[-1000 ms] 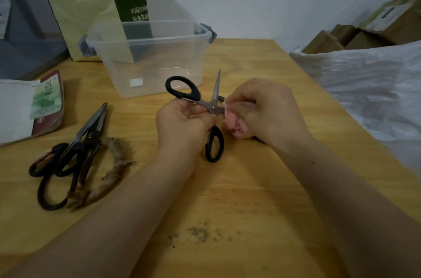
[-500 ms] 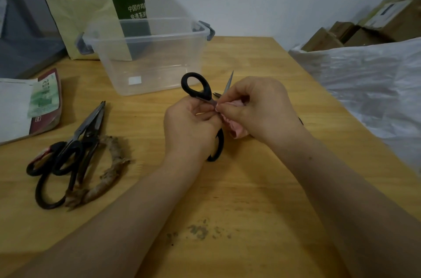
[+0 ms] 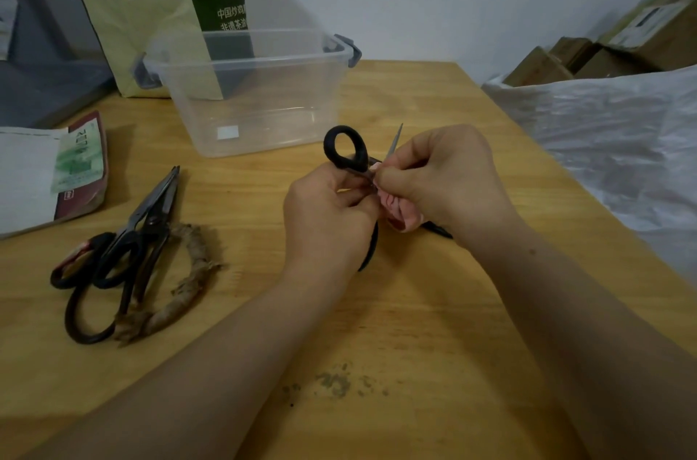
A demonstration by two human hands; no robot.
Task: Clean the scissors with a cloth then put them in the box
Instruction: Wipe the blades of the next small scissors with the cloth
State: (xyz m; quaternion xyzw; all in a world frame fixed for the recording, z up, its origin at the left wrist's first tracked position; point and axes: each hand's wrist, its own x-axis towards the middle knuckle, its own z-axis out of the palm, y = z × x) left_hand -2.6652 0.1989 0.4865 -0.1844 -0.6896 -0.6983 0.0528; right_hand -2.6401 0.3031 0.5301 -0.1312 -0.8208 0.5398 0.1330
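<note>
My left hand (image 3: 328,218) grips a pair of black-handled scissors (image 3: 345,146) near the pivot, above the middle of the wooden table. One handle loop stands up above the hand; the other pokes out below it. My right hand (image 3: 445,177) pinches a pink cloth (image 3: 399,212) against a blade. Only the blade's tip shows above the fingers. A clear plastic box (image 3: 249,90) with grey latches stands open behind the hands, and I see nothing inside it.
Two or three more pairs of dark scissors (image 3: 124,252) lie in a heap at the left, one with rag-wrapped handles. A printed packet (image 3: 79,165) lies at the far left. A white plastic sack (image 3: 618,143) and cardboard boxes border the table's right edge.
The scissors have turned in my left hand, so the upper handle loop now stands more upright and less blade shows. My right hand with the cloth has slid along the blade.
</note>
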